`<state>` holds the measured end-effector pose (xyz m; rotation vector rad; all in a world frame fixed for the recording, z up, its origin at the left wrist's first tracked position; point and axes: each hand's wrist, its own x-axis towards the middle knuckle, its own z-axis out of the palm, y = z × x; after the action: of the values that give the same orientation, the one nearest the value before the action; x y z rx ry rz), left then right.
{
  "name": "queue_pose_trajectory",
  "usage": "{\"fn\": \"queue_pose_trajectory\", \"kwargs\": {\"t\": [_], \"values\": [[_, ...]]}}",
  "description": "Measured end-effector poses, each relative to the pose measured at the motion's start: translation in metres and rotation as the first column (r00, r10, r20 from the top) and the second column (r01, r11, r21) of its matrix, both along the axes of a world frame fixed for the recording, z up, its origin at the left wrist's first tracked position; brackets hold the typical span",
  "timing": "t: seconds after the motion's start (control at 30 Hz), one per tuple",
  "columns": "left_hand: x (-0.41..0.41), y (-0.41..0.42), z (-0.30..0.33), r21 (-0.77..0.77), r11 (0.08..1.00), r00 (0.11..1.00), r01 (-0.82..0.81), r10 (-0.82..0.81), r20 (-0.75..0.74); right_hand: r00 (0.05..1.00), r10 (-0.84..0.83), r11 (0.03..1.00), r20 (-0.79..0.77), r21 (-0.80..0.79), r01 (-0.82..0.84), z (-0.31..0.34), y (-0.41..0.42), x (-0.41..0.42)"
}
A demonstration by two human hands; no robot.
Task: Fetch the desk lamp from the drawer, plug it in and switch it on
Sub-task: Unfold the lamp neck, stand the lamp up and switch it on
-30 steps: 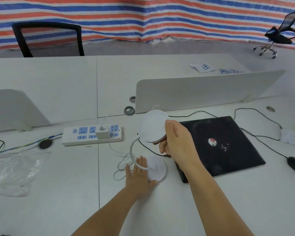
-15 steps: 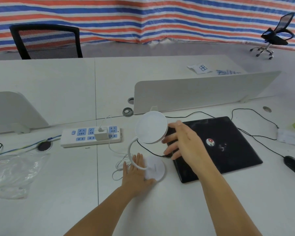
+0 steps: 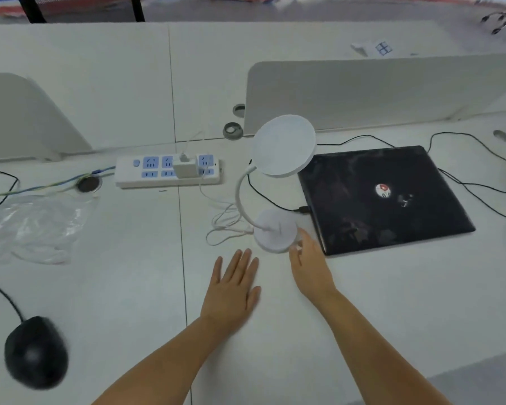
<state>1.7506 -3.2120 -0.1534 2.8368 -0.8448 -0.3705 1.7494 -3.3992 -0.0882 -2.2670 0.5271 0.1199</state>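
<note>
On the white surface, the desk lamp is stood upright just left of the closed laptop. Its base rim is touched by the right hand, fingers loosely spread, gripping nothing. The left hand is laid flat and empty on bare surface near the lamp's base.

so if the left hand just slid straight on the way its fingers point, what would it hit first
Probably the lamp base. The left hand lies flat on the desk, fingers aimed forward and slightly right, with only bare desk between. If it tracks a little further left, it could meet the loose white cord instead.
</note>
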Motion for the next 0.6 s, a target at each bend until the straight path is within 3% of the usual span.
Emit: {"fn": "queue_pose_trajectory", "kwargs": {"t": [0.3, 0.6], "values": [[-0.001, -0.002, -0.003, 0.002, 1.000, 1.000, 0.006, -0.006, 0.024, 0.980, 0.199, 0.916, -0.031, -0.349, -0.197, -0.023, -0.006, 0.007], [-0.001, -0.002, -0.003, 0.029, 1.000, 1.000, 0.000, -0.001, 0.031, 0.968, 0.211, 0.898, -0.138, -0.365, -0.248, -0.019, -0.007, 0.012]]}}
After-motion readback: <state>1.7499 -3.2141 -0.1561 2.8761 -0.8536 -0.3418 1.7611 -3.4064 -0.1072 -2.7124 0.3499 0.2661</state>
